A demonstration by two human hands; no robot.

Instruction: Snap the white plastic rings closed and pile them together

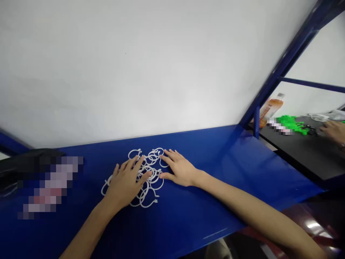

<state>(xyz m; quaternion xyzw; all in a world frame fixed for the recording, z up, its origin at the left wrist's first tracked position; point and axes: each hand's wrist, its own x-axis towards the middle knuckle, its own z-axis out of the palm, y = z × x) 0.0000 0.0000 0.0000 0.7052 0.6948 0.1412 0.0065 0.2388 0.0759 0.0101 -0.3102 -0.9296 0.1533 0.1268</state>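
A loose heap of white open rings [148, 187], thin and C-shaped with small knobbed ends, lies on the blue tabletop [215, 158]. My left hand [124, 181] rests over the left part of the heap, fingers spread, covering some of the rings. At the heap's right edge lies my right hand [180, 167], its fingers stretched out and its fingertips by the outer rings. Both hands look flat and grip nothing. What sits right beneath the left palm is hidden.
A black bag [32, 158] and a pixelated item [51, 187] lie at the left. A white wall [134, 72] stands behind. Right of a blue frame post [256, 122], a black table [309, 154] holds green pieces [289, 122], a bottle [272, 108] and another person's hand [334, 131].
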